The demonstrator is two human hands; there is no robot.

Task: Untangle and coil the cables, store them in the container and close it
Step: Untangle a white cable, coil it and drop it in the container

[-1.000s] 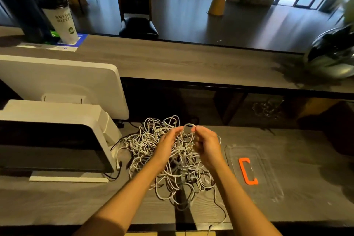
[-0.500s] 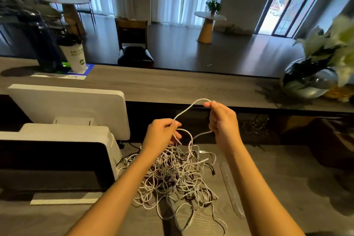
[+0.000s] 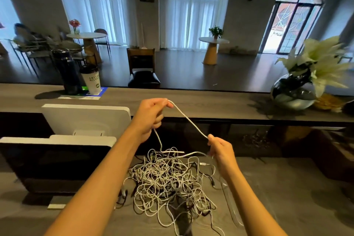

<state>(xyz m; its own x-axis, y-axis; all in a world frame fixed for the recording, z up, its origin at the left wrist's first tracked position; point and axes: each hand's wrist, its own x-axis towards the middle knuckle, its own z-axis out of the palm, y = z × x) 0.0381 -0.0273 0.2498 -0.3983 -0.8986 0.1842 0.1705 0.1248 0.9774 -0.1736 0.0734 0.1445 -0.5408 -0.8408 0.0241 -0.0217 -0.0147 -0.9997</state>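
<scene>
Nearest, on the grey wood-grain lower desk [image 3: 287, 207]: tangled cables [image 3: 168, 184], a loose heap of white and dark strands, lying between the two forearms. Just right of the heap, partly behind the right forearm: a clear plastic container edge [image 3: 232, 210], seen edge-on and blurred; open or closed cannot be told. Left of the heap: a white-framed point-of-sale screen [image 3: 55, 161] with a second white panel [image 3: 86, 119] behind it. Above the heap, raised clear of the desk: one white cable strand [image 3: 188, 119], stretched diagonally between both hands. Left hand [image 3: 151, 116]: higher, fingers curled, thumb and forefinger pinching the strand at its upper end; a further length drops from under this hand into the heap. Right hand [image 3: 220, 148]: lower and to the right, fingers curled, thumb and forefinger pinching the same strand at its lower end; a short run of cable leads from this hand back left toward the heap. Beyond the hands: a raised counter [image 3: 201, 103] in the same wood finish, carrying a dark bottle [image 3: 67, 71] and a lidded paper cup [image 3: 92, 79] at left, and a shiny round vase [image 3: 293, 92] of white flowers at right. Farthest: a dark-floored room with a chair [image 3: 142, 69] against the counter, round tables, curtained windows and an arched door.
</scene>
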